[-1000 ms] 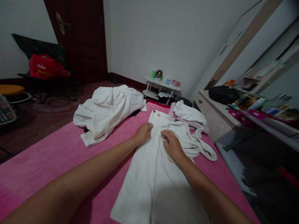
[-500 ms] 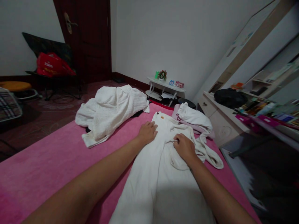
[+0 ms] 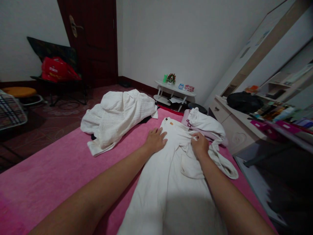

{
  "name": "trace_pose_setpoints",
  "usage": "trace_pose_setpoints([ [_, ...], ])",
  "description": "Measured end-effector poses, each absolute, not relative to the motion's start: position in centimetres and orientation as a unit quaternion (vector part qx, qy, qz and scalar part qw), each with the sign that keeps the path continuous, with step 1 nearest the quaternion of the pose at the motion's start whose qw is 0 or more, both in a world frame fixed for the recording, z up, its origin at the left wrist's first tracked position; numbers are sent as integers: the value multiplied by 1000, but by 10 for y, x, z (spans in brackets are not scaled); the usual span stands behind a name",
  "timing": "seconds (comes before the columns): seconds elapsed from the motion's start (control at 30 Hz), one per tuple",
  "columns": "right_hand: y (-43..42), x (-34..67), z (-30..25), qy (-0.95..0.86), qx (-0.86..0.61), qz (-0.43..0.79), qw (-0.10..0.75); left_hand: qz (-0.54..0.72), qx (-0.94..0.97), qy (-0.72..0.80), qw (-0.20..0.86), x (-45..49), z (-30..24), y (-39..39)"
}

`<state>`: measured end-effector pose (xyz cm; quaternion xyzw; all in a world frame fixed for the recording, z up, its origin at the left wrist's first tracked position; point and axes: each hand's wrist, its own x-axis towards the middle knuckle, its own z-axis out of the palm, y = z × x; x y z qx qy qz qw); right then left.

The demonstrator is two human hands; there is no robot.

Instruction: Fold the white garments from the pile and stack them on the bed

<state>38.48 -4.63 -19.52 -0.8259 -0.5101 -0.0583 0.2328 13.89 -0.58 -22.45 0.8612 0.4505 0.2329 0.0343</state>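
A long white garment (image 3: 156,182) lies spread lengthwise over the pink bed cover (image 3: 73,176), with small dark and orange labels at its far end. My left hand (image 3: 156,141) rests palm down on its left edge, fingers spread. On the right side, my right hand (image 3: 200,145) is closed in a pinch on the garment's cloth, which wrinkles beside the fingers. Below that hand, a loose flap of the cloth lies folded. The fingertips of my right hand are partly hidden.
A heap of white clothing (image 3: 119,114) lies left of the garment. Behind my right hand sits folded pink and white clothing (image 3: 206,125). A small white table (image 3: 174,87) stands beyond the bed. A cabinet (image 3: 232,127) borders the right side; a red bag (image 3: 57,69) rests on a chair.
My right hand has moved right and slightly away from me, drawing the pinched cloth with it. My left hand stays on the left edge, its fingers now more spread.
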Motion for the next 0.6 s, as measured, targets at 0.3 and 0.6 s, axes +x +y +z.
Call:
trace_pose_setpoints([
  [0.3,-88,320,-169,-737,-617,-54,270,217,865,453,5,139,-223,-7],
  [0.6,-211,250,-146,-862,-436,237,103,196,870,452,4,137,-224,-9],
])
